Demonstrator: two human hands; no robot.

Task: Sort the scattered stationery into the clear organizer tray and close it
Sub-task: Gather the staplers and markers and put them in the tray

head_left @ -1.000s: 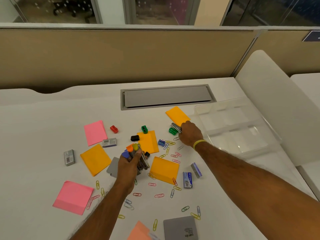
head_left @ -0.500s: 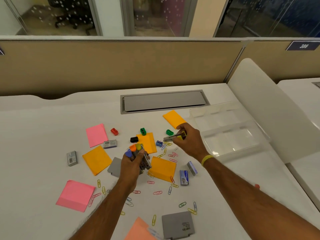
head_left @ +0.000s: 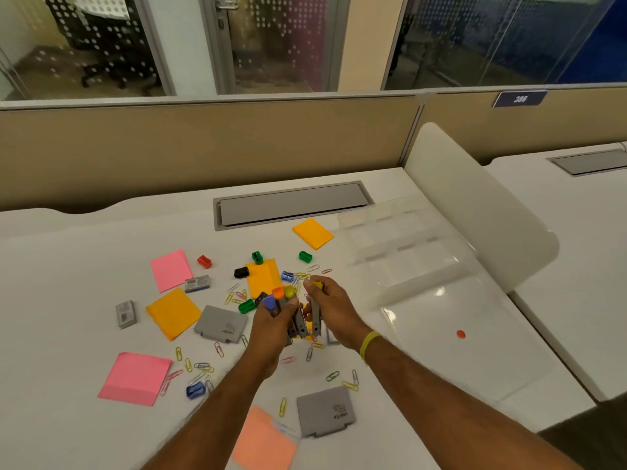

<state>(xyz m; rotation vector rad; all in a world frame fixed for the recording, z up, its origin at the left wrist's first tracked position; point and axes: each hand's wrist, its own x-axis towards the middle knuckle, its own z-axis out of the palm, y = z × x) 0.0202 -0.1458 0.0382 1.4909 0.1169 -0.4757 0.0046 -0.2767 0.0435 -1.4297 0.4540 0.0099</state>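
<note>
My left hand (head_left: 273, 325) grips a bundle of grey highlighters (head_left: 288, 305) with purple, orange and yellow caps, held upright over the desk's middle. Right beside it, my right hand (head_left: 334, 310) holds one more grey highlighter with a yellow cap (head_left: 316, 313), almost touching the bundle. The clear organizer tray (head_left: 407, 256) lies open at the right, its lid (head_left: 451, 334) flat toward me. Sticky note pads, sharpeners, staple boxes and paper clips lie scattered on the white desk.
Pink pads (head_left: 135, 376) and orange pads (head_left: 173, 312) lie left. Two grey cases (head_left: 222, 323) (head_left: 325, 415) sit near my arms. A grey cable hatch (head_left: 291, 205) is behind; a white divider panel (head_left: 475, 205) stands right of the tray.
My right hand lifted the yellow-capped highlighter from near the far orange pad and carried it back to the bundle in my left hand. The camera tilted up.
</note>
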